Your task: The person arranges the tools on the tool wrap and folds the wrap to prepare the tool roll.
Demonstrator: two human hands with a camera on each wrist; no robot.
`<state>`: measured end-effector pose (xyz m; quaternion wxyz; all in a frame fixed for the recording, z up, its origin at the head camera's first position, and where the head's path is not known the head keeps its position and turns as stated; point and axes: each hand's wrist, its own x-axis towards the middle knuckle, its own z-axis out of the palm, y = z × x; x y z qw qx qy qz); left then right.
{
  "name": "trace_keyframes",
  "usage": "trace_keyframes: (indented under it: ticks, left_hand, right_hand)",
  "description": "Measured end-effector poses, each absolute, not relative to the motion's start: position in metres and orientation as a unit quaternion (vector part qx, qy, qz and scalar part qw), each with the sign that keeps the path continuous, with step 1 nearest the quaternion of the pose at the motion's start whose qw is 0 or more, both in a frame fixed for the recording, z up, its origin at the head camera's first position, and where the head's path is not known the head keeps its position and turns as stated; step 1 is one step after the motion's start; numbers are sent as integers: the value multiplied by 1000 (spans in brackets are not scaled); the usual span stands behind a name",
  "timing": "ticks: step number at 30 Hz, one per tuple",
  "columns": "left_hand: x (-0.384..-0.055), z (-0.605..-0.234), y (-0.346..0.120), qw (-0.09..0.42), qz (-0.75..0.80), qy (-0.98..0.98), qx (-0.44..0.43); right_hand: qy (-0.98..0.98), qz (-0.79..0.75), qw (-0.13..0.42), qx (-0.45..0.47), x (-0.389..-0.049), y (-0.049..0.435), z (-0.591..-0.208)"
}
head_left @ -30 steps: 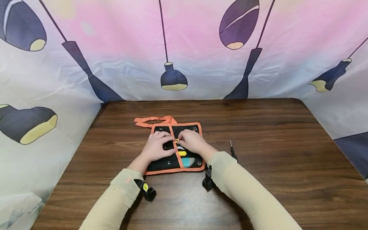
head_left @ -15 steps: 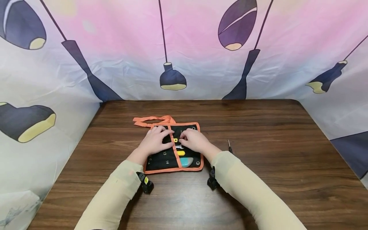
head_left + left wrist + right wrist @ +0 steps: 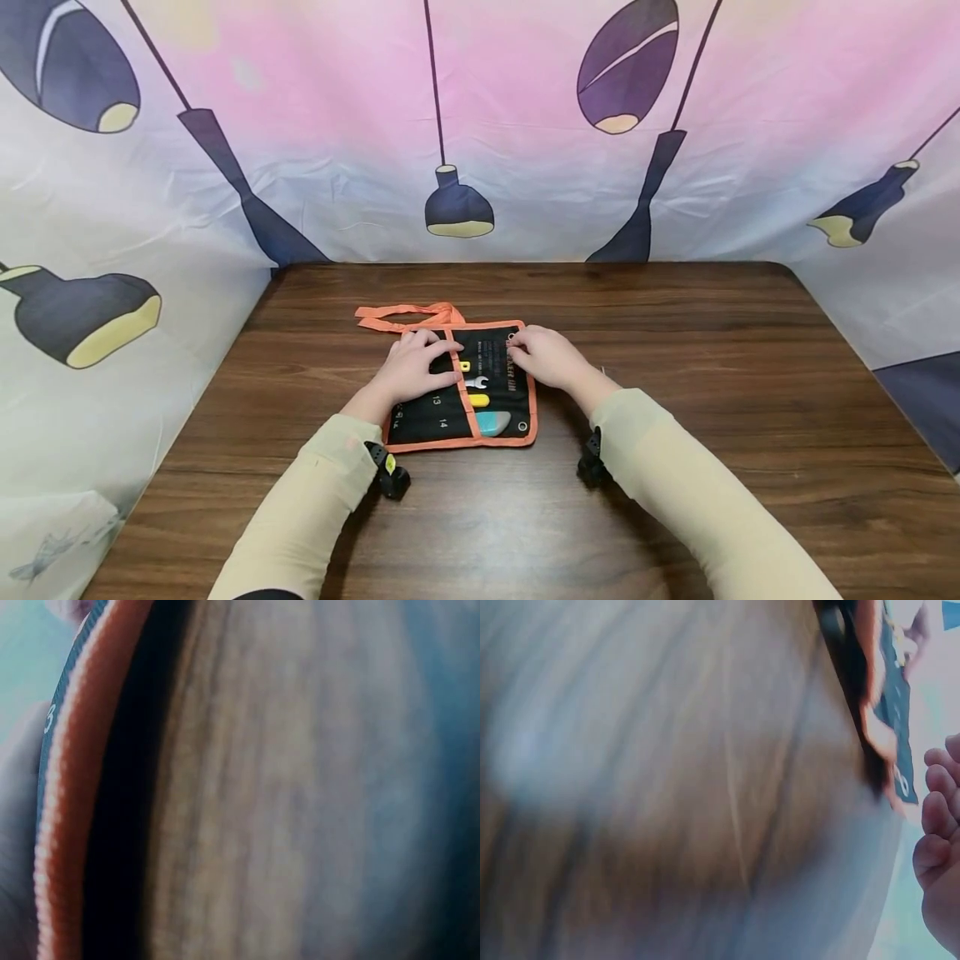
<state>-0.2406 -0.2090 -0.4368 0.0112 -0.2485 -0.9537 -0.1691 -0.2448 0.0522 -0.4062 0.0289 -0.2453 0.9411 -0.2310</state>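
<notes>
A black tool roll (image 3: 420, 423) with orange trim lies unrolled on the table. My left hand (image 3: 408, 368) rests on its left half, fingertips by the orange middle strip (image 3: 472, 417). Out of the pockets stick a small yellow end with a hole (image 3: 465, 367), an open-end wrench (image 3: 477, 382), a yellow handle (image 3: 478, 401) and a teal-and-grey rounded piece (image 3: 492, 423). Over the roll's right edge is my right hand (image 3: 551, 357), its fingers loosely curled. The right wrist view shows these fingers (image 3: 934, 855) apart from the roll, with nothing seen in them.
Orange tie straps (image 3: 405, 315) trail from the roll's far left corner. The wooden table (image 3: 675, 325) extends on both sides, and a patterned curtain (image 3: 525, 192) hangs behind it. Only the thin tip of a tool (image 3: 602, 369) shows past my right forearm.
My right hand has moved right, away from the pockets to the roll's right edge, uncovering the wrench and printed lettering. The screwdriver on the right is now mostly behind my forearm. My left hand stays put.
</notes>
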Motion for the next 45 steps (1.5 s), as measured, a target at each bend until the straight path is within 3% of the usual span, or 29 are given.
trace_keyframes:
  ticks: [15,24,34,45]
  left_hand:
    - [-240,-438,-210,5,-200,-951,-235]
    - [-241,-440,-210,7,-205,-950,-237]
    - [-241,-439,-210,20,-205,-950,-233]
    - [-241,-441,-211,25,-204,-951,-230]
  right_hand:
    - [943,-260,0,-207,-241,109,-400]
    - [945,-274,15,-180,-235,138,-405]
    - [945,-269,-7,-183,-232,158,-413]
    - [947,-259,9,-191,-220,173,-420]
